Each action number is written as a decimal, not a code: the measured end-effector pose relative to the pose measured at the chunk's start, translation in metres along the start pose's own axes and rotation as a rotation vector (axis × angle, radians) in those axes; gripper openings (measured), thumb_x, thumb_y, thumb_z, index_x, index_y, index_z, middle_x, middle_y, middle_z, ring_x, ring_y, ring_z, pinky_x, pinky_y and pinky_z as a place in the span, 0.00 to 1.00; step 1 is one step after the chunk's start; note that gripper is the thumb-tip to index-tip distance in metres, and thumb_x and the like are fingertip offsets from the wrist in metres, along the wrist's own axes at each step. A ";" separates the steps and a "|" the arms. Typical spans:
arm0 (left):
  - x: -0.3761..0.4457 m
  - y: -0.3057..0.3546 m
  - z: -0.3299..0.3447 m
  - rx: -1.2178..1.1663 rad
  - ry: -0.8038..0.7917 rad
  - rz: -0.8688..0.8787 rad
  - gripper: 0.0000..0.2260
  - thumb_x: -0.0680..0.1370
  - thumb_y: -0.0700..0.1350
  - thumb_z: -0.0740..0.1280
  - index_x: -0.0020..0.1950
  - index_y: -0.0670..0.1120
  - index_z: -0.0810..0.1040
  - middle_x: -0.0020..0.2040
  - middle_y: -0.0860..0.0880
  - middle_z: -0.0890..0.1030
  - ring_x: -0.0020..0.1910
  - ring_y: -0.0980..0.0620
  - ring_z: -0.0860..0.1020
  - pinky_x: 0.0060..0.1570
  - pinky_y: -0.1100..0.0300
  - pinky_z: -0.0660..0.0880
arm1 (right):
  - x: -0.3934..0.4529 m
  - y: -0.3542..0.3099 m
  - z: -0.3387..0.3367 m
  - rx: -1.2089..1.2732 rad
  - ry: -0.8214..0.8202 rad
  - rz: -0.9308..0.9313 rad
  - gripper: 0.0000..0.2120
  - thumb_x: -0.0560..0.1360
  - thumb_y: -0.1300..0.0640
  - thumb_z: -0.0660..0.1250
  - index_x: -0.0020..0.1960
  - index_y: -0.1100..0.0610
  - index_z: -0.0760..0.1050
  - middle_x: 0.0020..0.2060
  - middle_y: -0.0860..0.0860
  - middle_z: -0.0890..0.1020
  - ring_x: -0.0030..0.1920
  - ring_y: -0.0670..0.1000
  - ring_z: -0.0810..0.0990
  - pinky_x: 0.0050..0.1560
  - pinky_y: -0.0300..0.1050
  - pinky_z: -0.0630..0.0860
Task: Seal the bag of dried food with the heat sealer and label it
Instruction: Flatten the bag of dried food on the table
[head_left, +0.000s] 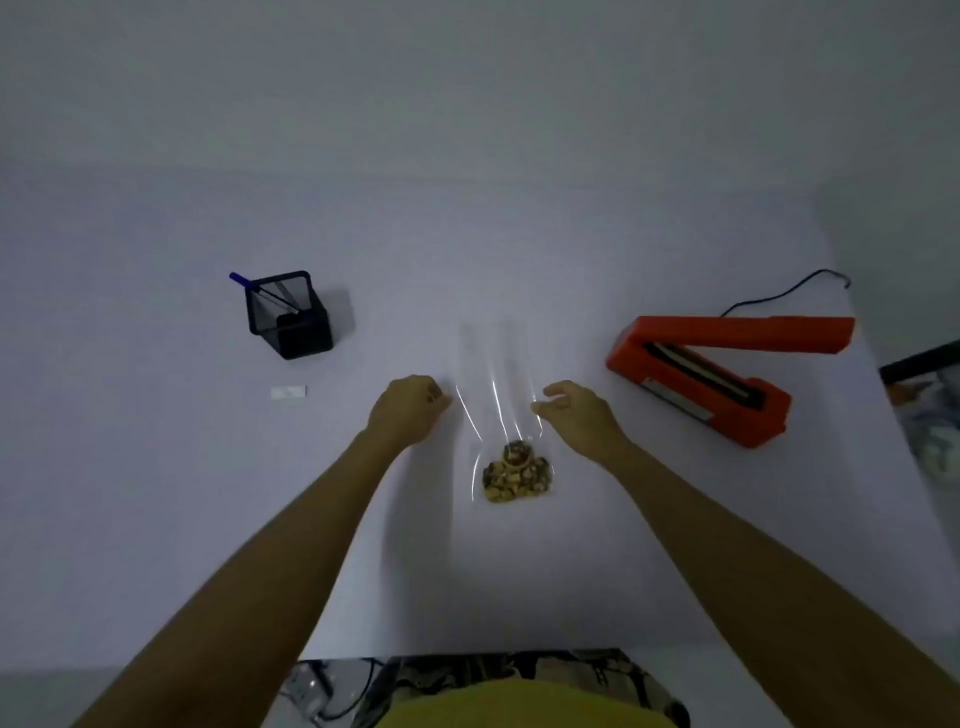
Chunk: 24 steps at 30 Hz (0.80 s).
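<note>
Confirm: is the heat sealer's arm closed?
No, the orange heat sealer on the table has its arm raised, exposing the sealing strip.

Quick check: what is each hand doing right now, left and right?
Left hand: fingers curled at the bag edge; grip cannot be told.
Right hand: same at the other edge; cannot be told.

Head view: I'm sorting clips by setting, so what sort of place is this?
Probably a home or small-office desk, not a factory: a plain white table with a mesh pen holder, an orange heat sealer and one small bag.
</note>
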<state>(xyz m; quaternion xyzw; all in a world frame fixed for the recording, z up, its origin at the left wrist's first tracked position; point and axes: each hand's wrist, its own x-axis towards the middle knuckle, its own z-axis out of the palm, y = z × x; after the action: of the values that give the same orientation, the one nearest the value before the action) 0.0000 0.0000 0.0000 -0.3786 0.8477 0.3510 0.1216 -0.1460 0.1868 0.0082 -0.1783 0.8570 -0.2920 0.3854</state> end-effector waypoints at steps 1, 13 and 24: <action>0.002 0.003 0.003 -0.027 -0.019 -0.006 0.14 0.79 0.51 0.64 0.51 0.41 0.80 0.49 0.44 0.82 0.50 0.44 0.78 0.48 0.55 0.73 | 0.003 0.001 0.000 0.033 -0.012 -0.002 0.19 0.75 0.50 0.68 0.63 0.57 0.74 0.55 0.54 0.80 0.51 0.50 0.76 0.51 0.40 0.69; 0.004 0.005 0.026 -0.379 -0.135 -0.128 0.09 0.77 0.46 0.68 0.37 0.48 0.76 0.37 0.49 0.81 0.37 0.50 0.77 0.40 0.61 0.73 | 0.019 0.022 0.014 0.354 -0.093 0.033 0.07 0.75 0.67 0.65 0.45 0.56 0.78 0.40 0.56 0.83 0.35 0.52 0.80 0.38 0.38 0.74; -0.007 -0.003 0.030 -0.441 0.006 -0.121 0.12 0.75 0.54 0.70 0.51 0.47 0.74 0.39 0.51 0.82 0.38 0.59 0.79 0.36 0.70 0.71 | 0.010 0.033 0.031 0.349 0.039 0.051 0.13 0.72 0.55 0.73 0.54 0.56 0.77 0.44 0.50 0.83 0.40 0.51 0.84 0.42 0.43 0.80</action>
<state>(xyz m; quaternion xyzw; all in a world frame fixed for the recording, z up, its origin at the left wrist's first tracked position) 0.0053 0.0231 -0.0203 -0.4473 0.7266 0.5187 0.0542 -0.1312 0.1958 -0.0352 -0.0810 0.8049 -0.4299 0.4010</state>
